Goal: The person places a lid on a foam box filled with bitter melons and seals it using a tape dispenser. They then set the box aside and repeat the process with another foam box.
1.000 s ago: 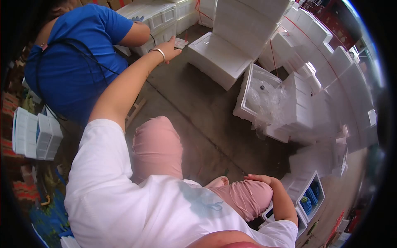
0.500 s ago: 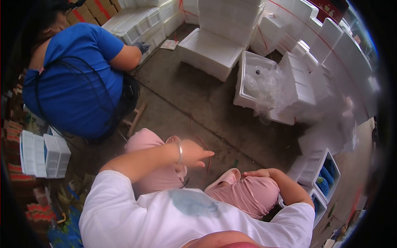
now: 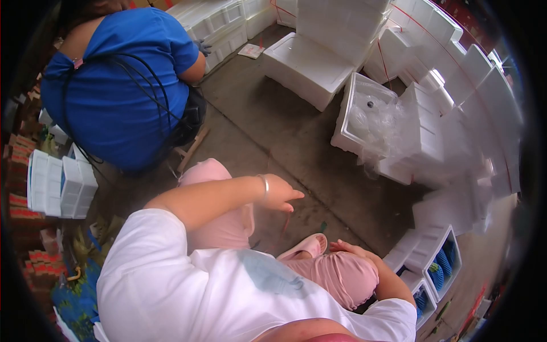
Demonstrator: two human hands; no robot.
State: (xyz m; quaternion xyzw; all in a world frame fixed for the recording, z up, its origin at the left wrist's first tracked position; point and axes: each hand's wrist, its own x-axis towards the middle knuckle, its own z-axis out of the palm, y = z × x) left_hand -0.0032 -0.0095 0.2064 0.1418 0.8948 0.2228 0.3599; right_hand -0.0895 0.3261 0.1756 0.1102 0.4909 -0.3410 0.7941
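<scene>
My left hand (image 3: 280, 194), with a silvery bangle (image 3: 266, 187) at the wrist, hangs in the air over the dark floor, its fingers loosely stretched out and nothing visible in them. Below it are a pink trouser leg (image 3: 219, 228) and my lap. Resting on the other pink-clad knee (image 3: 342, 276) is my right hand (image 3: 352, 248), fingers apart and flat, holding nothing. A pink slipper (image 3: 312, 245) shows beside that knee.
A person in a blue top (image 3: 122, 85) sits at the upper left, one gloved hand by white foam boxes (image 3: 213, 25). An open foam box (image 3: 347, 122) holds clear plastic bags (image 3: 370, 119). Foam boxes with blue-netted items (image 3: 441, 265) stand at the right.
The view has shifted, and most surroundings appear moved or tilted in the frame. The person in blue has turned and leans further over. Both my hands keep nearly the same pose.
</scene>
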